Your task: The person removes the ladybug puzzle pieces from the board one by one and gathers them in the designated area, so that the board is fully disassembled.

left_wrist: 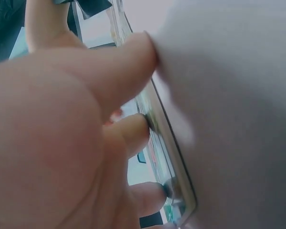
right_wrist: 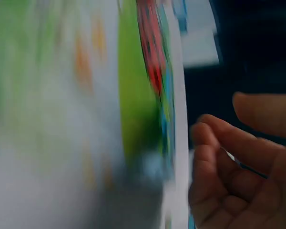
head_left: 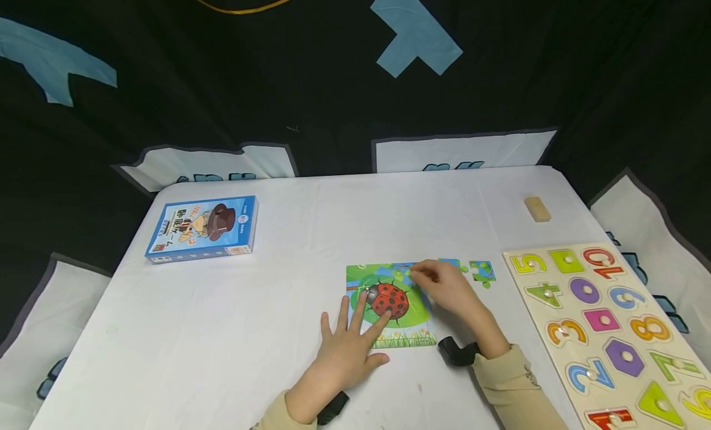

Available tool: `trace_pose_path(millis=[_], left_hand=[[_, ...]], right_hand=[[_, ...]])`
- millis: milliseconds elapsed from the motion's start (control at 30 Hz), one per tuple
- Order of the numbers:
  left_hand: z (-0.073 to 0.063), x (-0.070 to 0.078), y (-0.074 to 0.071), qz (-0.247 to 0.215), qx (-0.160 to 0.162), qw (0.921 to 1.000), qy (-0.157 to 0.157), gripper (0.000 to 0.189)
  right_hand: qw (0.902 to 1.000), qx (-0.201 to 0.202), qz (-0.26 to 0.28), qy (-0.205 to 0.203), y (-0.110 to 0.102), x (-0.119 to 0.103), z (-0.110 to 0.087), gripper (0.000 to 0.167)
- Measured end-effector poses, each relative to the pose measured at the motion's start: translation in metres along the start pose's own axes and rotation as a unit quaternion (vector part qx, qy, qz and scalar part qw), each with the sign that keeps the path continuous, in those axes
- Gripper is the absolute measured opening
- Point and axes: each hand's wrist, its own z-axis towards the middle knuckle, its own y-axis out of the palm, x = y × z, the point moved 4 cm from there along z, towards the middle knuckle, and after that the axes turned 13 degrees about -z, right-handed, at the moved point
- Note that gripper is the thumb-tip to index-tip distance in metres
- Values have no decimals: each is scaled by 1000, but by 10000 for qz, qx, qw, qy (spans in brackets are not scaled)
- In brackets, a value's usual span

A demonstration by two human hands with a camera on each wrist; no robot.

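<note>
A ladybug jigsaw puzzle (head_left: 391,300) lies flat on the white table, with a green leaf, a blue top and a grassy lower edge. My left hand (head_left: 349,350) rests at its lower left, fingers spread and fingertips on the picture. The left wrist view shows those fingertips (left_wrist: 138,129) at the board's edge. Over the puzzle's upper right is my right hand (head_left: 446,286), fingers bent, covering that corner. In the right wrist view its thumb (right_wrist: 267,112) stands apart from the curled fingers, with nothing visible between. Loose puzzle pieces (head_left: 482,271) lie just right of it.
On the right lies a wooden number-and-shape peg board (head_left: 565,313), with a small wooden block (head_left: 537,209) beyond it. A blue game box (head_left: 202,228) sits at the back left. Black cloth hangs behind the table (head_left: 222,331).
</note>
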Motion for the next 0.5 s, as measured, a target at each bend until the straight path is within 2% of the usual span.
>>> trace_pose_path(millis=[133, 200, 333, 433, 500], left_hand=[[0, -2, -2, 33, 77, 9999, 82, 65], [-1, -2, -2, 33, 83, 9999, 136, 64], [-2, -2, -3, 20, 111, 9997, 202, 64], [-4, -3, -4, 23, 161, 9996, 211, 64], [-5, -3, -5, 8, 186, 9996, 212, 64]], right_hand=[[9947, -605, -321, -762, 27, -30, 7, 30], [9918, -775, -481, -898, 38, -40, 9, 34], [9887, -797, -838, -951, 50, -54, 10, 43], [9892, -701, -688, -1087, 55, -60, 11, 39], [9898, -682, -305, -1213, 57, -61, 13, 38]])
